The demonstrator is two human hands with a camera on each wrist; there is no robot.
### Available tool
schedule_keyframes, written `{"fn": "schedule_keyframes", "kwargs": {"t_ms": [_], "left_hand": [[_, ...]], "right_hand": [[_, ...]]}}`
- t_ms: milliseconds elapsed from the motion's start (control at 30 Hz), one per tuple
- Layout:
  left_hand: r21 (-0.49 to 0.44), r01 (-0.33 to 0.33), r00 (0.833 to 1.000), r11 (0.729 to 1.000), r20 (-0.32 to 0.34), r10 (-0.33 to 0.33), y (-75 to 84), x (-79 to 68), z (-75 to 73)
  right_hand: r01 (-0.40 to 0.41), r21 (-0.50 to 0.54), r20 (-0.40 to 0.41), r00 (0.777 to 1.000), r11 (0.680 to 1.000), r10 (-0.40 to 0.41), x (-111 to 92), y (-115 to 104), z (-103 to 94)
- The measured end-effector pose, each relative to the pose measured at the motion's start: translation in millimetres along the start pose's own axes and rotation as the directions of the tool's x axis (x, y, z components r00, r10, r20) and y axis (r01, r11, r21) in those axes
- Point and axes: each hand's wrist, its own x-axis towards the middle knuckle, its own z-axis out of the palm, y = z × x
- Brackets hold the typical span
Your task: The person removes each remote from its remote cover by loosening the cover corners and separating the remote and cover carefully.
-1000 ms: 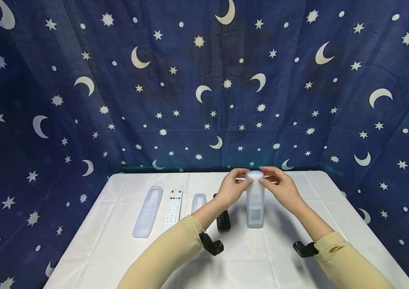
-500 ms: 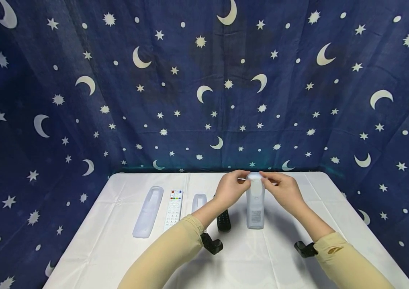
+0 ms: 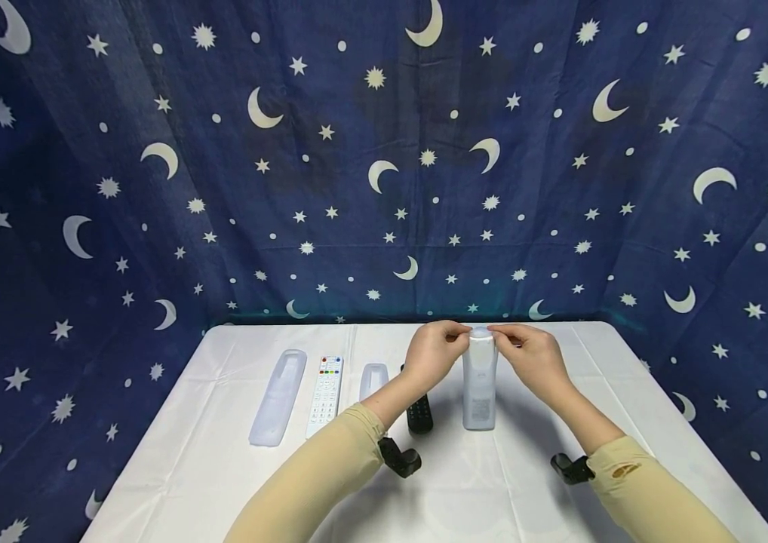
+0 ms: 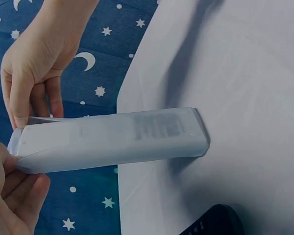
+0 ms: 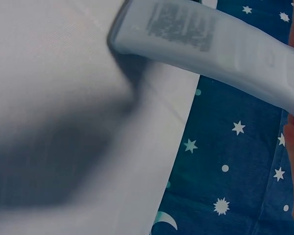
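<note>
A white remote control (image 3: 482, 351) stands on its lower end, its back towards me, inside a translucent silicone sleeve (image 3: 479, 396). Printed label text shows through the sleeve in both wrist views. At the top left corner my left hand (image 3: 434, 351) pinches the sleeve's rim between thumb and fingers. My right hand (image 3: 535, 358) pinches the rim at the top right corner. From the left wrist view, the sleeve's end (image 4: 13, 139) stretches between both hands just past the remote's white end (image 4: 44, 139). The right wrist view cuts off most of both hands.
Left of the hands lie a long translucent sleeve (image 3: 278, 400), a white remote (image 3: 325, 392) with coloured buttons, a smaller translucent sleeve (image 3: 374, 378) and a black remote (image 3: 419, 415). My left forearm partly covers these last two. A starry curtain (image 3: 384, 188) hangs behind the white table (image 3: 187, 452).
The thumbs have shifted from the sleeve's front up to its top corners. The sleeve's rim has moved up towards the remote's top, where more of the white back now shows.
</note>
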Motion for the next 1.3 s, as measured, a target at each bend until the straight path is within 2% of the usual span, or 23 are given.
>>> {"fn": "schedule_keyframes", "kwargs": {"t_ms": [67, 167, 300, 433, 533, 600, 733, 800, 933, 1000, 1067, 1167, 1300], "left_hand": [[-0.027, 0.036, 0.999, 0.999, -0.002, -0.036, 0.1, 1.0, -0.5], [-0.095, 0.104, 0.995, 0.990, 0.004, -0.104, -0.7, 2.0, -0.8], [-0.236, 0.221, 0.975, 0.946, 0.053, -0.214, 0.5, 1.8, -0.9], [-0.378, 0.319, 0.948, 0.869, 0.107, -0.301, 4.2, 1.8, 0.1], [-0.460, 0.376, 0.925, 0.805, 0.134, -0.355, 6.1, 2.2, 2.0], [-0.502, 0.420, 0.904, 0.756, 0.160, -0.396, 6.7, 1.8, 3.6], [-0.553, 0.512, 0.849, 0.657, 0.211, -0.484, 7.0, -0.4, 7.4], [-0.573, 0.537, 0.828, 0.619, 0.221, -0.514, 6.8, -1.7, 9.2], [-0.594, 0.541, 0.821, 0.596, 0.217, -0.529, 5.7, -2.6, 11.9], [-0.599, 0.539, 0.821, 0.592, 0.215, -0.529, 4.7, -2.8, 13.3], [-0.607, 0.539, 0.820, 0.584, 0.219, -0.529, 3.2, -3.2, 14.3], [-0.625, 0.541, 0.818, 0.563, 0.237, -0.524, 1.4, -5.2, 15.2], [-0.623, 0.550, 0.818, 0.556, 0.269, -0.508, -0.6, -10.0, 15.0]], "right_hand": [[-0.073, 0.040, 0.045, 0.996, 0.997, 0.071, 1, -1, -1.3], [-0.191, 0.132, 0.129, 0.976, 0.973, 0.174, 5, -2, -4.2], [-0.288, 0.242, 0.207, 0.948, 0.927, 0.240, 8, 0, -8.2], [-0.341, 0.293, 0.245, 0.930, 0.893, 0.275, 10, 2, -10.6], [-0.393, 0.336, 0.280, 0.909, 0.856, 0.308, 11, 2, -11.7], [-0.438, 0.374, 0.307, 0.890, 0.818, 0.336, 11, 2, -11.7], [-0.536, 0.427, 0.359, 0.840, 0.728, 0.407, 8, 3, -9.2], [-0.571, 0.454, 0.379, 0.819, 0.684, 0.432, 5, 4, -7.4], [-0.591, 0.532, 0.399, 0.807, 0.607, 0.436, 1, 9, -4.3], [-0.590, 0.554, 0.407, 0.807, 0.587, 0.427, 0, 10, -3.7], [-0.593, 0.562, 0.426, 0.805, 0.576, 0.413, 0, 12, -4.0], [-0.615, 0.551, 0.455, 0.788, 0.564, 0.415, -3, 12, -5.0], [-0.623, 0.546, 0.459, 0.782, 0.560, 0.422, -6, 13, -6.4]]}}
